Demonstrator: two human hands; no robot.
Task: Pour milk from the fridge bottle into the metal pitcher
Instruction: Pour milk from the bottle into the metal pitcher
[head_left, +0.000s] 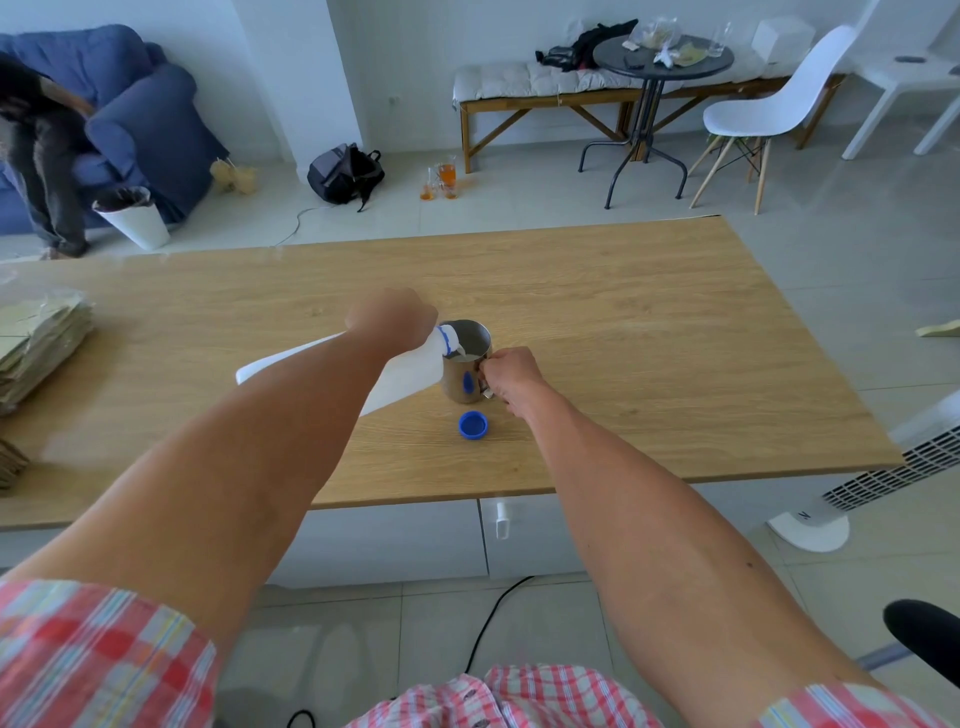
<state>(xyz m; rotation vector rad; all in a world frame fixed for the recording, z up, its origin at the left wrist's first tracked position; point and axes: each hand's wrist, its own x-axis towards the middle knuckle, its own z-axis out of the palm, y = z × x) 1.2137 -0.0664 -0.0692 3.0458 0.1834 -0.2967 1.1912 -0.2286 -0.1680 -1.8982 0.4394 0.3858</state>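
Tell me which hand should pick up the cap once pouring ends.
Right, probably. The right hand only steadies the pitcher and is nearest the cap; the left hand holds the tilted bottle.

Left hand fingers behind bottle

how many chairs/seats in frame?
3: a blue armchair far left, a cushioned wooden bench against the back wall, and a white chair beside the round black table. A dark rounded shape at the lower right edge may be a fourth.
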